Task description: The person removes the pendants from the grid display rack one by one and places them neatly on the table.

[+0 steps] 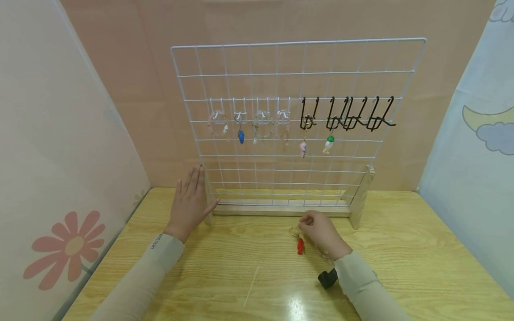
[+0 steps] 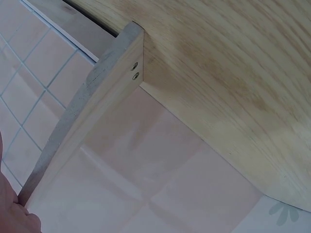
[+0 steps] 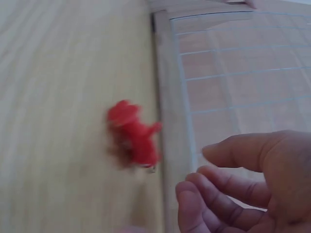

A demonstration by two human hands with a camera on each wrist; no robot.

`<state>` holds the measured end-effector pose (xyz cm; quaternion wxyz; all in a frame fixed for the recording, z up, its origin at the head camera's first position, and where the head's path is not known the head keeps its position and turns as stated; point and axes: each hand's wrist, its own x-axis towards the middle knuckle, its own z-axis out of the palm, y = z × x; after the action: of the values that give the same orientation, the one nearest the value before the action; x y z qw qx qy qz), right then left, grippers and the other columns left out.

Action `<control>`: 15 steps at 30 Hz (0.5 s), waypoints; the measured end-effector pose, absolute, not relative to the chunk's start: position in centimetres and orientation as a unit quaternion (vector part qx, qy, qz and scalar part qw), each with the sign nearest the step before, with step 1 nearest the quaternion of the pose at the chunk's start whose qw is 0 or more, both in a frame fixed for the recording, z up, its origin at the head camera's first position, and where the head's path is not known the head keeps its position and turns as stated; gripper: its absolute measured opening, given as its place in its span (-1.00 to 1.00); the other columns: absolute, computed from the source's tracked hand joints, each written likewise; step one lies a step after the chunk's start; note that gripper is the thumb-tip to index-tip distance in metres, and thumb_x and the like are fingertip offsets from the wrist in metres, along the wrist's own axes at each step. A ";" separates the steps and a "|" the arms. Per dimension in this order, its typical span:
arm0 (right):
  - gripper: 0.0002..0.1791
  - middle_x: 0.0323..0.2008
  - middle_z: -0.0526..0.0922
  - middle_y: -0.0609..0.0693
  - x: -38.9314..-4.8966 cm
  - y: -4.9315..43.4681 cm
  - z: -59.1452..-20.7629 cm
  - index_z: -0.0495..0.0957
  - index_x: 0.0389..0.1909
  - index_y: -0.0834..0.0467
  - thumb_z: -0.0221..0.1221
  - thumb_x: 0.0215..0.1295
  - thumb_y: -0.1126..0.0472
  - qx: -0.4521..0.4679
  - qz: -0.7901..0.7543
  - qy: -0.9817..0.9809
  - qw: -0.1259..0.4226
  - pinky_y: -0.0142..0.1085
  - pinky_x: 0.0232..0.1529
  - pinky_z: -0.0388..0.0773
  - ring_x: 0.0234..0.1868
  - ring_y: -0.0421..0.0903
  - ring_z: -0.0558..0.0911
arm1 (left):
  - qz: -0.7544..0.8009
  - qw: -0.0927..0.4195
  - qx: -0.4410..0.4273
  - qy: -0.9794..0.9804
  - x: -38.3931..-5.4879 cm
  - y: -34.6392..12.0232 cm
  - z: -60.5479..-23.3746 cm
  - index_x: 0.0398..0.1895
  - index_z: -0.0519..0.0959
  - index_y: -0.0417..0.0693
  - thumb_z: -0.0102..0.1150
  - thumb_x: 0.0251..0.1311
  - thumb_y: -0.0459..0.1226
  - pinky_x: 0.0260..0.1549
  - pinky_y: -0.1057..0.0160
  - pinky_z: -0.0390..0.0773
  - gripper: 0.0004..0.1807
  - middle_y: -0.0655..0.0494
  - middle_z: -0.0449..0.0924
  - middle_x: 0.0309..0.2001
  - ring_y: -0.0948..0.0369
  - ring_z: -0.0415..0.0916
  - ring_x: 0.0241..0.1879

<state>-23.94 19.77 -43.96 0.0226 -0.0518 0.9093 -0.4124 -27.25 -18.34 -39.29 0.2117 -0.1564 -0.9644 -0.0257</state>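
Observation:
My left hand [image 1: 188, 205] rests against the left wooden upright [image 2: 92, 107] of a white wire grid rack [image 1: 277, 72], fingers straight and thumb spread. My right hand [image 1: 321, 234] is low over the table beside a keychain with a gold ring and a red figure [image 1: 300, 246]. In the right wrist view its fingers [image 3: 233, 187] are bent, with a gap between thumb and forefinger and nothing visible in it. The red figure [image 3: 133, 133] looks blurred there, apart from the fingers; its ring cannot be made out.
White hooks on the grid hold beaded bracelets [image 1: 263, 127] and a blue keychain [image 1: 241, 136]. Black hooks [image 1: 375, 122] hang on the right, two bearing a pink keychain [image 1: 303, 148] and a green-and-white one [image 1: 329, 143]. A bracelet [image 1: 324, 255] shows near my right wrist.

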 end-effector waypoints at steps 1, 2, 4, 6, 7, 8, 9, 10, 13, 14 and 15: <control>-0.87 -0.25 0.65 0.03 -23.9 19.8 -43.5 0.62 -0.15 0.26 0.22 0.39 0.27 -0.056 -0.415 0.908 0.016 -0.16 -0.22 0.60 -0.24 -0.06 0.61 | -0.027 0.212 -0.156 -0.964 -27.3 -18.4 -39.3 0.62 -0.28 -0.28 0.14 0.36 0.19 0.46 -0.30 -0.10 0.14 -0.18 -0.30 0.63 -0.05 -0.29 0.61; -0.86 -0.24 0.65 0.03 -23.9 19.8 -43.2 0.62 -0.13 0.26 0.22 0.40 0.27 -0.064 -0.416 0.907 0.011 -0.17 -0.21 0.60 -0.23 -0.06 0.61 | -0.027 0.213 -0.156 -0.964 -27.3 -18.4 -39.3 0.62 -0.28 -0.27 0.14 0.36 0.19 0.46 -0.30 -0.10 0.14 -0.18 -0.30 0.63 -0.05 -0.29 0.61; -0.85 -0.24 0.66 0.02 -23.9 19.9 -42.3 0.62 -0.10 0.25 0.21 0.42 0.26 -0.084 -0.415 0.906 -0.004 -0.17 -0.22 0.59 -0.24 -0.08 0.62 | -0.031 0.212 -0.157 -0.964 -27.2 -18.4 -39.2 0.62 -0.28 -0.27 0.14 0.36 0.19 0.46 -0.30 -0.10 0.15 -0.18 -0.30 0.63 -0.05 -0.29 0.61; -0.82 -0.24 0.67 0.01 -23.8 20.0 -41.4 0.62 -0.07 0.26 0.22 0.43 0.25 -0.105 -0.413 0.905 -0.019 -0.17 -0.20 0.60 -0.23 -0.08 0.63 | -0.034 0.209 -0.157 -0.965 -27.2 -18.4 -39.2 0.62 -0.29 -0.27 0.14 0.36 0.19 0.47 -0.30 -0.12 0.15 -0.17 -0.31 0.63 -0.04 -0.30 0.61; -0.81 -0.23 0.67 0.00 -23.7 20.1 -41.0 0.62 -0.06 0.26 0.22 0.44 0.23 -0.114 -0.410 0.905 -0.027 -0.17 -0.19 0.60 -0.22 -0.08 0.63 | -0.036 0.208 -0.157 -0.965 -27.2 -18.4 -39.1 0.62 -0.30 -0.26 0.13 0.36 0.19 0.47 -0.29 -0.13 0.15 -0.17 -0.31 0.63 -0.04 -0.31 0.61; -0.80 -0.23 0.67 0.00 -23.6 20.2 -40.5 0.61 -0.04 0.26 0.22 0.44 0.23 -0.120 -0.411 0.903 -0.033 -0.16 -0.19 0.61 -0.22 -0.07 0.64 | -0.036 0.207 -0.157 -0.965 -27.2 -18.3 -39.1 0.62 -0.30 -0.26 0.13 0.36 0.19 0.47 -0.29 -0.13 0.15 -0.17 -0.31 0.63 -0.04 -0.31 0.61; -0.79 -0.23 0.67 0.01 -23.5 20.2 -39.9 0.61 -0.04 0.25 0.22 0.44 0.22 -0.122 -0.415 0.901 -0.039 -0.14 -0.19 0.62 -0.21 -0.06 0.64 | -0.036 0.205 -0.157 -0.965 -27.2 -18.3 -39.1 0.62 -0.31 -0.26 0.13 0.37 0.19 0.47 -0.29 -0.14 0.15 -0.17 -0.32 0.63 -0.04 -0.32 0.61; -0.79 -0.22 0.67 0.02 -23.4 20.3 -39.5 0.61 -0.03 0.26 0.21 0.45 0.21 -0.123 -0.419 0.898 -0.048 -0.13 -0.17 0.63 -0.20 -0.05 0.65 | -0.036 0.205 -0.156 -0.965 -27.2 -18.3 -39.1 0.62 -0.31 -0.26 0.13 0.37 0.19 0.47 -0.29 -0.14 0.15 -0.18 -0.32 0.63 -0.04 -0.32 0.61; -0.80 -0.21 0.68 0.06 -23.3 20.5 -38.1 0.62 -0.04 0.27 0.21 0.45 0.23 -0.118 -0.433 0.889 -0.083 -0.17 -0.13 0.65 -0.18 -0.02 0.66 | -0.033 0.205 -0.156 -0.966 -27.2 -18.3 -39.2 0.61 -0.30 -0.27 0.13 0.37 0.19 0.47 -0.29 -0.12 0.15 -0.18 -0.32 0.63 -0.05 -0.31 0.61; -0.80 -0.20 0.68 0.07 -23.2 20.5 -37.7 0.62 -0.04 0.27 0.21 0.45 0.23 -0.116 -0.439 0.886 -0.094 -0.21 -0.12 0.65 -0.17 -0.02 0.66 | -0.032 0.206 -0.156 -0.966 -27.2 -18.3 -39.2 0.61 -0.29 -0.28 0.13 0.37 0.19 0.47 -0.29 -0.11 0.14 -0.19 -0.31 0.63 -0.05 -0.31 0.61; -0.80 -0.19 0.68 0.09 -23.2 20.6 -37.4 0.62 -0.04 0.28 0.20 0.45 0.25 -0.115 -0.444 0.882 -0.106 -0.27 -0.11 0.64 -0.16 -0.01 0.65 | -0.032 0.206 -0.156 -0.966 -27.2 -18.3 -39.2 0.61 -0.29 -0.29 0.13 0.37 0.19 0.46 -0.30 -0.09 0.14 -0.19 -0.31 0.63 -0.06 -0.31 0.61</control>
<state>-23.25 20.61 -37.39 -0.1059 -0.1148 0.8824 -0.4438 -27.19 -18.33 -39.16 0.2057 -0.1564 -0.9655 -0.0318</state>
